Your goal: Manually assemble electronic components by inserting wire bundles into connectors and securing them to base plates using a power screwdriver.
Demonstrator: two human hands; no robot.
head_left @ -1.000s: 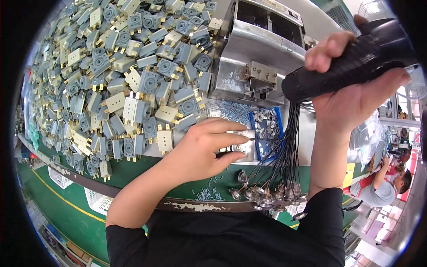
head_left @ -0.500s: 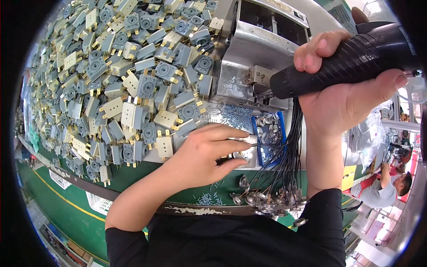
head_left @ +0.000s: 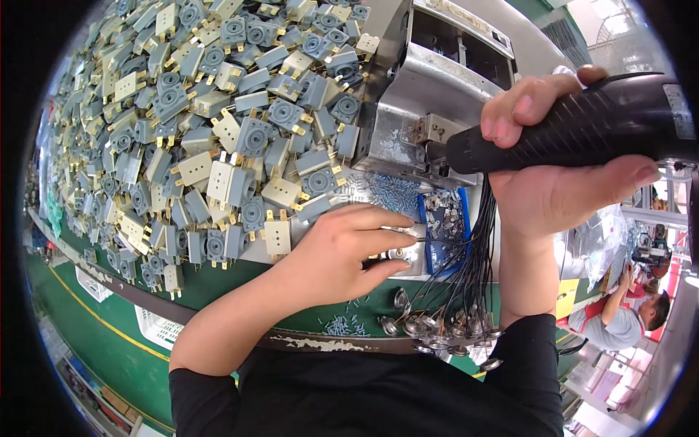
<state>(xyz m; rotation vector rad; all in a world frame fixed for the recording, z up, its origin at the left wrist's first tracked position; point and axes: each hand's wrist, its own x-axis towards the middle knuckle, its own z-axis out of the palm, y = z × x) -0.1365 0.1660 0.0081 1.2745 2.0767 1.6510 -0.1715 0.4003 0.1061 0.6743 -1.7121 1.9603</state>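
Note:
My right hand [head_left: 539, 175] is wrapped round a black electric screwdriver [head_left: 575, 125], its ribbed body tilted and its narrower end pointing left toward a metal machine. The tip is not seen. Low over the bench, my left hand [head_left: 349, 244] has its fingers curled round a small round metal part [head_left: 397, 253], partly hidden under them. A black wire runs from these fingertips to a bundle of black wires [head_left: 482, 240]. Round metal discs [head_left: 437, 331] hang at the bundle's lower ends, by the bench edge.
Grey and cream switch-like blocks [head_left: 251, 138] with brass tabs pile up at left. The metal machine [head_left: 429, 95] stands behind my hands, with loose screws [head_left: 389, 191] before it. A blue tray [head_left: 443, 218] holds small metal pieces. At far right another person [head_left: 619, 317] works.
The screwdriver and my right hand sit slightly lower in the picture. The whole bench has shifted a little right and down. My left hand keeps its place at the round part.

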